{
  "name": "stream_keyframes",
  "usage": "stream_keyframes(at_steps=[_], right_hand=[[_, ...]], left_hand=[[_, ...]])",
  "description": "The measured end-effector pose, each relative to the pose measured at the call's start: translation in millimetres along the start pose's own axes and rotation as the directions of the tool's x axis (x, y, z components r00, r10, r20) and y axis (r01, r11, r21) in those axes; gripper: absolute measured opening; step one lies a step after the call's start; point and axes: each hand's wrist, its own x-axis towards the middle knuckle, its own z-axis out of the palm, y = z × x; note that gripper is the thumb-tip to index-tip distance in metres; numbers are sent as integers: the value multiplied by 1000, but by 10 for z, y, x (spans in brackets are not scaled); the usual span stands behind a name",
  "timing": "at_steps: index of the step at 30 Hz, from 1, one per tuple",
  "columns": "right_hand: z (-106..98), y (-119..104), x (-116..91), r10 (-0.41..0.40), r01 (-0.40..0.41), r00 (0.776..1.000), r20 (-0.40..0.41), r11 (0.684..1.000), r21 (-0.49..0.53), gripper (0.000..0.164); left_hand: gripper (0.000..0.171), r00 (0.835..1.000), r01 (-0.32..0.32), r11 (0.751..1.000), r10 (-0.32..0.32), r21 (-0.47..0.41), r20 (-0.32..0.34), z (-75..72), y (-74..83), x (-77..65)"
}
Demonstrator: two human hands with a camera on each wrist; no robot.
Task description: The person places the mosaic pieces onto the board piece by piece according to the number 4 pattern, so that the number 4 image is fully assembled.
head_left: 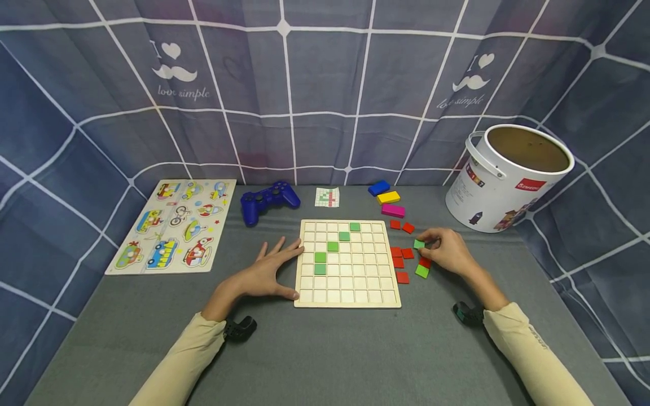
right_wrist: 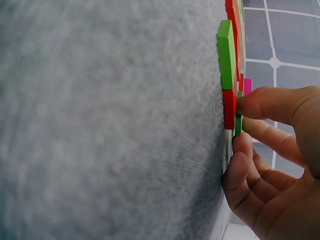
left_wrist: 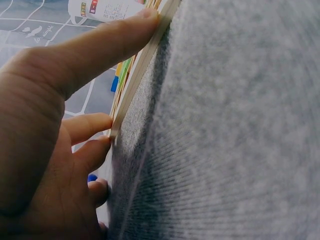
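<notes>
A pale wooden grid board [head_left: 347, 296] lies flat on the grey table, several green squares set in its cells in a rough diagonal. Along its left edge my left hand [head_left: 266, 273] is spread, thumb near the lower corner and fingertips at the upper side; the left wrist view shows them against the board's edge [left_wrist: 131, 82]. To the board's right, my right hand [head_left: 448, 251] pinches a small green tile [head_left: 418, 244] between thumb and finger, low over the table. Just below those fingertips are a red tile [head_left: 425, 263] and another green tile [head_left: 422, 272].
Several red tiles [head_left: 402, 277] lie along the board's right edge. Blue, yellow and magenta blocks [head_left: 393, 211] sit behind them. A small pattern card [head_left: 327, 197], blue game controller [head_left: 269, 201] and picture puzzle board [head_left: 172, 225] lie further back and left. A white bucket [head_left: 500, 194] stands back right.
</notes>
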Motion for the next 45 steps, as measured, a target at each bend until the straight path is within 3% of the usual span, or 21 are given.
stream_keyframes(at_steps=[4, 8, 13, 26, 40, 45], right_hand=[[-16, -30, -57, -19, 18, 999, -36, 1000, -21, 24], [-11, -107, -237, -98, 95, 993, -70, 994, -50, 24], [62, -192, -468, -195, 192, 980, -45, 979, -61, 24], [97, -263, -600, -246, 245, 969, 1, 968, -48, 30], [131, -309, -740, -344, 342, 939, -24, 938, -60, 33], [116, -324, -772, -323, 319, 945, -42, 945, -76, 34]], left_hand=[[110, 1000, -1, 1000, 1, 2, -2, -28, 14, 2], [110, 1000, -8, 1000, 8, 5, 4, -47, 26, 3], [109, 1000, -17, 1000, 17, 2, 3, -16, 13, -11], [109, 1000, -14, 1000, 14, -2, -1, 6, -5, 1], [110, 1000, -19, 1000, 19, -4, 2, 1, -1, 4], [109, 1000, -25, 1000, 25, -3, -3, 1, -2, 7]])
